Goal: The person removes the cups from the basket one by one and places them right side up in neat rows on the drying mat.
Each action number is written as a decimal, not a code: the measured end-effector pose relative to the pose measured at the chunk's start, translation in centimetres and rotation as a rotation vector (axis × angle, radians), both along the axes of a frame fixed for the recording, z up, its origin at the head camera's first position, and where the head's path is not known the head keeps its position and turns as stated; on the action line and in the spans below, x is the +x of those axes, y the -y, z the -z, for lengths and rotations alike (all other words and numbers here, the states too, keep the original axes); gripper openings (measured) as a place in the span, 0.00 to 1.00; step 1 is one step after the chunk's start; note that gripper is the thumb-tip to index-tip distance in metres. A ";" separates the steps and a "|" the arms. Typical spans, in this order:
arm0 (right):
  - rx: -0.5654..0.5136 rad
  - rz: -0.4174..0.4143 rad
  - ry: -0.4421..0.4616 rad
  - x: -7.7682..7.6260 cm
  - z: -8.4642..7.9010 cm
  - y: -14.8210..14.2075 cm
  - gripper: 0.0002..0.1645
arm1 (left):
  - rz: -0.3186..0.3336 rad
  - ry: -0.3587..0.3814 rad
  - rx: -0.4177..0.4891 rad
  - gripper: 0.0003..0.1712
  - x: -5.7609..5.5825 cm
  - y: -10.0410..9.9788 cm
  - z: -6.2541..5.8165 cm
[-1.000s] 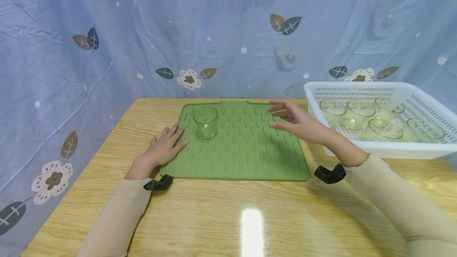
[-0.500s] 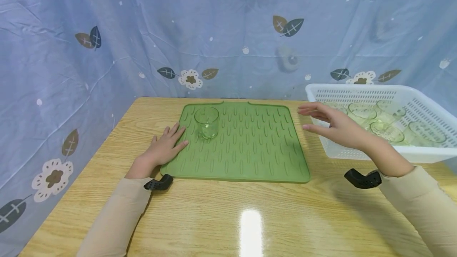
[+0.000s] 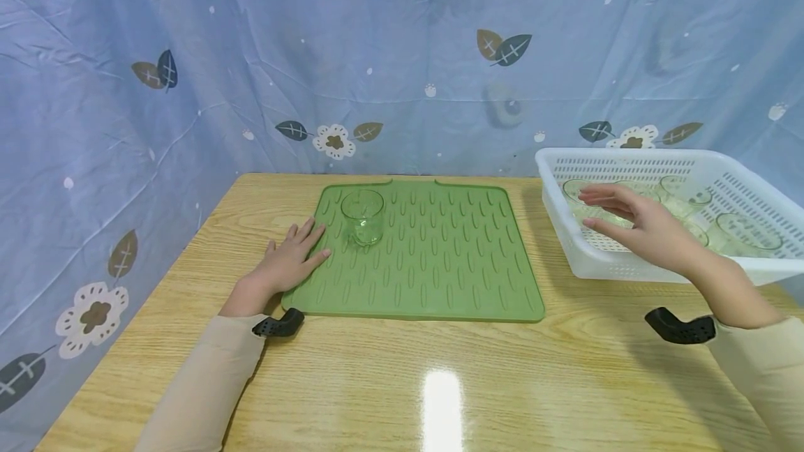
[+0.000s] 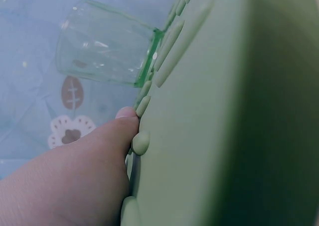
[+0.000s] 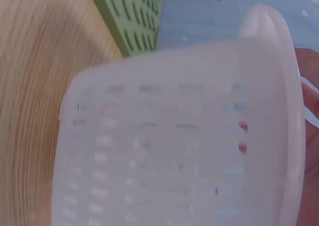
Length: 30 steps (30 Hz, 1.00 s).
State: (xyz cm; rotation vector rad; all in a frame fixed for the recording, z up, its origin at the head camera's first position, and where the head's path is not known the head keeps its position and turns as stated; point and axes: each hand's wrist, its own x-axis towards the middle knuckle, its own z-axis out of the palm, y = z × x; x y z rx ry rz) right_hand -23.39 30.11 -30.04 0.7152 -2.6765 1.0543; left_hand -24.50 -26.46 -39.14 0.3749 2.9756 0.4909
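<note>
My left hand [image 3: 285,265] lies flat with spread fingers on the left edge of the green ridged mat [image 3: 427,264]. A clear greenish glass [image 3: 364,218] stands upright on the mat, just beyond those fingers and apart from them; the left wrist view shows the glass [image 4: 107,44] past the thumb [image 4: 112,136]. Over the near left part of the white basket [image 3: 571,243] hovers my right hand [image 3: 653,229], fingers loosely bent, holding nothing. Several similar glasses, among them one at the right [image 3: 747,232], stand in the basket; the hand partly hides some.
The mat lies on a wooden table [image 3: 352,382], left of the basket. Behind both hangs a blue patterned curtain [image 3: 402,68]. In the right wrist view the basket's perforated wall [image 5: 164,151] fills much of the frame.
My right hand has moved rightward from above the mat's right side to over the basket. The left hand and the glass on the mat stay where they were.
</note>
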 end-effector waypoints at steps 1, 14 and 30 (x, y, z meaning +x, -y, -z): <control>-0.002 0.013 -0.002 0.0 0.1 -0.4 0.28 | 0.000 -0.002 0.001 0.42 0.0 0.0 0.0; -0.048 0.120 0.008 0.4 0.4 -5.0 0.34 | 0.007 -0.003 0.004 0.42 -0.3 0.1 0.3; 0.084 0.224 0.056 -0.4 0.9 -9.1 0.42 | -0.001 -0.010 0.003 0.41 0.0 0.0 0.2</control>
